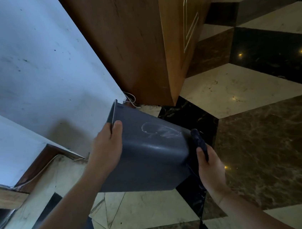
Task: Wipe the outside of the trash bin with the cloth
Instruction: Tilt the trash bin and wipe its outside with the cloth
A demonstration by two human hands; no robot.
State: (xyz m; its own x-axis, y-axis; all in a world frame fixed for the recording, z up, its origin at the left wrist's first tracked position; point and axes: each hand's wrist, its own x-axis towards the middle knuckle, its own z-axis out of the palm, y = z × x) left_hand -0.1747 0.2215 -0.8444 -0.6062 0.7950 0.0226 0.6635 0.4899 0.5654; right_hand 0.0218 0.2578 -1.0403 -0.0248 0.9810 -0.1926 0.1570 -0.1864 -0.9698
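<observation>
A dark grey plastic trash bin (150, 155) is lifted off the floor and tipped on its side, rim toward the wall, base toward me. A whitish smear marks its upper side. My left hand (107, 147) grips the rim, thumb on the outside wall. My right hand (210, 167) holds a dark blue cloth (199, 143) pressed against the bin's base end on the right. Most of the cloth is hidden behind the bin and my fingers.
A white scuffed wall (29, 62) runs on the left with a brown skirting board (39, 163) and a thin white cable (131, 99). A wooden cabinet (138, 41) stands behind the bin. The floor (261, 140) is glossy patterned marble.
</observation>
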